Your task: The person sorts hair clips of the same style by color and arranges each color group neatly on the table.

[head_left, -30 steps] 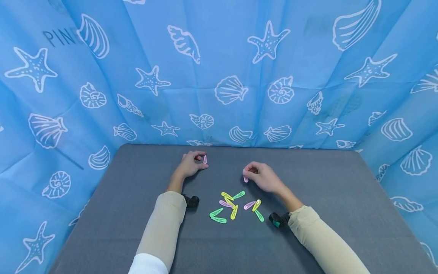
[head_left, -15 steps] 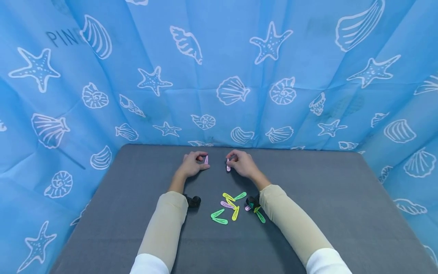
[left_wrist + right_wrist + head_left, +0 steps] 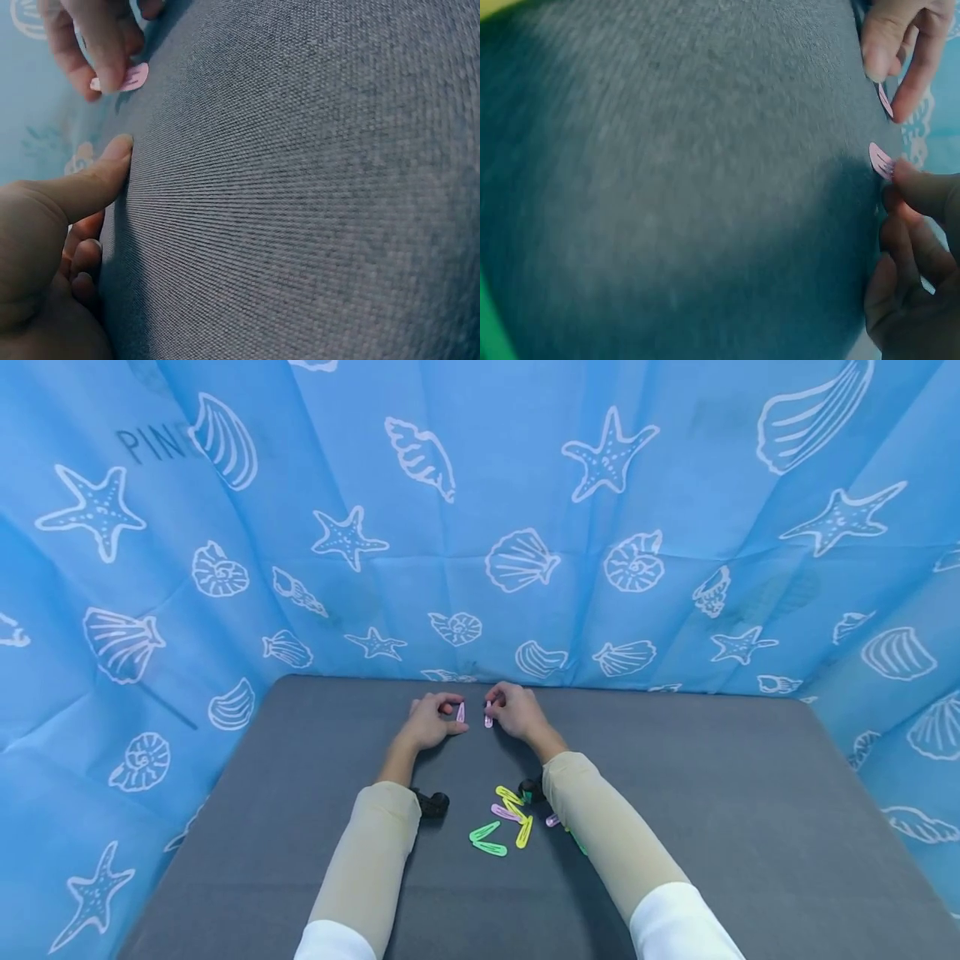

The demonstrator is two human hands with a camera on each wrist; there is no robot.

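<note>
Near the far edge of the grey table, my left hand (image 3: pixel 431 720) has its thumb and index finger at the two ends of a pink snap hair clip (image 3: pixel 461 713). That clip also shows between those fingertips in the right wrist view, while the thumb hides it in the left wrist view. Just to its right, my right hand (image 3: pixel 519 713) pinches a second pink hair clip (image 3: pixel 488 716) between thumb and index finger. Its rounded end points toward the left hand in the right wrist view. A small gap separates the two clips.
Nearer on the table (image 3: pixel 712 793) lie yellow clips (image 3: pixel 524 832), green clips (image 3: pixel 490 848) and a lilac clip (image 3: pixel 505 812) in a loose cluster. The right forearm partly covers another lilac clip (image 3: pixel 552 820). A blue shell-print curtain (image 3: pixel 450 568) hangs behind the table.
My right hand has moved left and toward the far edge with its pink hair clip, ending close beside the left hand's clip. The left hand stays at its clip.
</note>
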